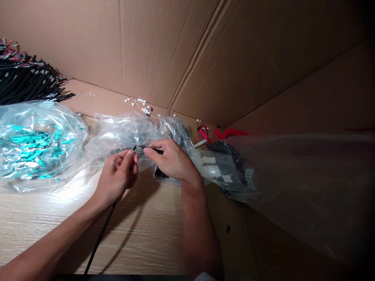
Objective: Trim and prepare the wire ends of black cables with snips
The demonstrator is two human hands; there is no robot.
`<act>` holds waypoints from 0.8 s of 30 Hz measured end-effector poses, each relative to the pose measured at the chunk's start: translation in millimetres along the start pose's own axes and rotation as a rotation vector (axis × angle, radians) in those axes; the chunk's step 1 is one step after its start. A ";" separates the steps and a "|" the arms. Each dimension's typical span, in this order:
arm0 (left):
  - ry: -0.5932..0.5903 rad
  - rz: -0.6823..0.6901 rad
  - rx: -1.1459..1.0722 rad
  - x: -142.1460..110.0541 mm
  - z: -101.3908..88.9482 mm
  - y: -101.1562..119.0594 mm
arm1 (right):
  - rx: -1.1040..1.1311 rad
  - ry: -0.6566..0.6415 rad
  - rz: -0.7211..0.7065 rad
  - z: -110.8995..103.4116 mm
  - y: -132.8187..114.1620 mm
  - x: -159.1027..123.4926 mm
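Observation:
My left hand [118, 175] is closed in a pinch on a thin black cable [99, 238], which runs down from under the hand toward the near edge of the wooden table [38, 218]. My right hand [171, 158] is closed too, its fingertips pinching a small black part [156, 150] at the cable's end. The two hands nearly touch, just in front of a clear plastic bag [123, 134] that holds dark pieces.
A clear bag of teal pieces [32, 146] lies at the left, a bundle of black cables [26, 80] behind it. Small white connectors [142, 104] are scattered at the back. Cardboard walls [234, 58] enclose the table. More plastic bags [231, 171] and red wires [225, 132] lie at the right.

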State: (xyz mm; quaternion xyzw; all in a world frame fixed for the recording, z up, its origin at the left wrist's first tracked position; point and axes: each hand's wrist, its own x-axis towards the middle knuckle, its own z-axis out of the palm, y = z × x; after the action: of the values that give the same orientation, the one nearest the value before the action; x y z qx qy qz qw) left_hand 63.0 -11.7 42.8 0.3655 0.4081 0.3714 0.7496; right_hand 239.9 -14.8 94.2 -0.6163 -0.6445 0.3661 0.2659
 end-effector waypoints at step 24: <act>0.037 -0.005 0.028 -2.0 -2.5 -2.1 | 0.036 -0.023 -0.008 -3.0 -4.1 -5.3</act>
State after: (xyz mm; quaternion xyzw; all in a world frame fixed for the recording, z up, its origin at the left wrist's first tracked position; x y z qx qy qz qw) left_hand 60.6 -13.8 40.7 0.3681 0.4279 0.3705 0.7377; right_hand 240.4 -19.5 99.8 -0.6046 -0.6433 0.3837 0.2709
